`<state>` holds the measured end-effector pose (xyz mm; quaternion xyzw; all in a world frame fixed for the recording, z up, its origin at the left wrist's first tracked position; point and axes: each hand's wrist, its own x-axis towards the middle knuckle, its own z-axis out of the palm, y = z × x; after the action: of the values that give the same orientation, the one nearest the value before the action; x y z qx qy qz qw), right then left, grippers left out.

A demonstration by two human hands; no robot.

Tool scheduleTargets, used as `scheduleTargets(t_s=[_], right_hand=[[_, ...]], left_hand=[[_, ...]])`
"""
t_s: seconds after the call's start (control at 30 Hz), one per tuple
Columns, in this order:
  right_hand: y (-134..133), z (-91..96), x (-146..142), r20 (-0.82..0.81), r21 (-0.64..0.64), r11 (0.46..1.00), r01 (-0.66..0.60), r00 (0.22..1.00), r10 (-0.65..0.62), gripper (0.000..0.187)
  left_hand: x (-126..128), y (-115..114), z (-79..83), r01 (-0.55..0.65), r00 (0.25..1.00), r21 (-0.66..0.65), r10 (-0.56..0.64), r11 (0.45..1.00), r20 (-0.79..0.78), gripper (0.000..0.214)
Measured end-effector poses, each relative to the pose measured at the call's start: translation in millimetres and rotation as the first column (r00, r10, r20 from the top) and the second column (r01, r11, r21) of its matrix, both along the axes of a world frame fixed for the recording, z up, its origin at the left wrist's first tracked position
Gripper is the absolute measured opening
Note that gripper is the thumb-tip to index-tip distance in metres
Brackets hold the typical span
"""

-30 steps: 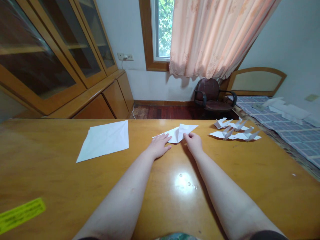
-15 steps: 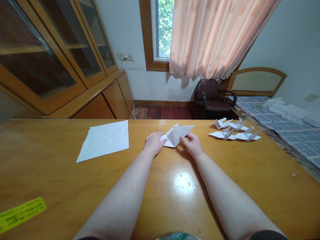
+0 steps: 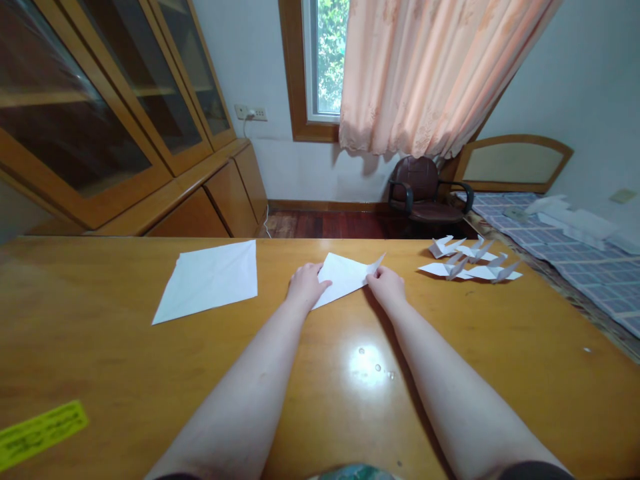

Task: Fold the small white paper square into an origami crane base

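Note:
A folded white paper lies on the wooden table between my two hands. My left hand rests on its left edge, fingers curled down onto the sheet. My right hand pinches the paper's right corner, which lifts a little off the table. To the left lies a flat white sheet, apart from both hands. Several folded paper cranes sit to the right of my right hand.
A yellow label is stuck near the table's front left edge. Wooden glass-door cabinets stand at the left. Beyond the table are a dark office chair, a curtained window and a bed at right.
The paper was lifted and turned over between my hands, then laid down flatter. My left hand shifted from flat on the sheet to gripping its left edge.

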<state>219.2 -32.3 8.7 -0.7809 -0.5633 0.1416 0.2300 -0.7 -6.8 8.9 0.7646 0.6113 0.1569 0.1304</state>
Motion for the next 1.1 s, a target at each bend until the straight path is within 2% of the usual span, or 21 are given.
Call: scheduleTargets(t_s=[0.07, 0.17, 0.23, 0.3, 0.37, 0.4, 0.5, 0.57, 0.67, 0.8, 1.1], right_hand=[[-1.6, 1.4, -1.9, 0.110, -0.020, 0.999, 0.043, 0.993, -0.040, 0.025], [-5.1, 3.0, -7.7, 0.181, 0.093, 0.991, 0.092, 0.977, -0.108, 0.060], [-6.8, 3.5, -11.0, 0.199, 0.155, 0.987, 0.051, 0.977, -0.082, 0.076], [-7.7, 3.2, -12.7, 0.224, 0.181, 0.983, -0.020, 0.974, -0.021, 0.079], [-7.7, 1.7, -12.9, 0.257, 0.175, 0.972, -0.155, 0.960, 0.107, 0.069], [-7.5, 0.4, -12.7, 0.266, 0.151, 0.954, -0.257, 0.941, 0.212, 0.060], [-6.6, -4.5, -12.7, 0.215, 0.029, 0.837, -0.546, 0.821, 0.528, 0.041], [-6.6, -7.3, -13.9, 0.176, -0.036, 0.789, -0.613, 0.774, 0.609, 0.041], [-8.0, -8.5, -16.8, 0.183, -0.123, 0.783, -0.609, 0.762, 0.621, 0.051], [-10.5, -6.5, -19.2, 0.223, -0.206, 0.805, -0.556, 0.774, 0.592, 0.055], [-9.8, -3.3, -17.3, 0.196, -0.261, 0.868, -0.422, 0.857, 0.476, 0.067]], left_hand=[[-0.1, -0.4, 0.7, -0.012, 1.000, -0.003, 0.012, 1.000, 0.006, 0.050], [-0.1, -0.6, 1.0, -0.018, 1.000, -0.007, 0.018, 1.000, 0.014, 0.048], [-0.2, -0.3, 0.7, -0.019, 1.000, -0.007, 0.019, 1.000, 0.018, 0.048], [-0.3, 0.1, -0.1, -0.020, 0.999, -0.007, 0.020, 1.000, 0.025, 0.049], [-0.3, 0.7, -1.2, -0.018, 0.999, -0.008, 0.019, 1.000, 0.038, 0.049], [-0.2, 1.0, -1.7, -0.019, 0.999, -0.008, 0.019, 1.000, 0.046, 0.048], [0.0, 1.8, -3.3, -0.024, 0.997, -0.006, 0.025, 1.000, 0.077, 0.047], [0.1, 2.2, -4.0, -0.030, 0.995, -0.008, 0.030, 1.000, 0.095, 0.045], [0.3, 2.5, -4.2, -0.028, 0.997, -0.017, 0.029, 0.999, 0.072, 0.040], [0.4, 2.4, -2.2, -0.017, 1.000, -0.020, 0.017, 1.000, 0.005, 0.034], [0.8, 0.4, 6.0, -0.024, 0.999, -0.042, 0.023, 0.999, -0.028, 0.028]])
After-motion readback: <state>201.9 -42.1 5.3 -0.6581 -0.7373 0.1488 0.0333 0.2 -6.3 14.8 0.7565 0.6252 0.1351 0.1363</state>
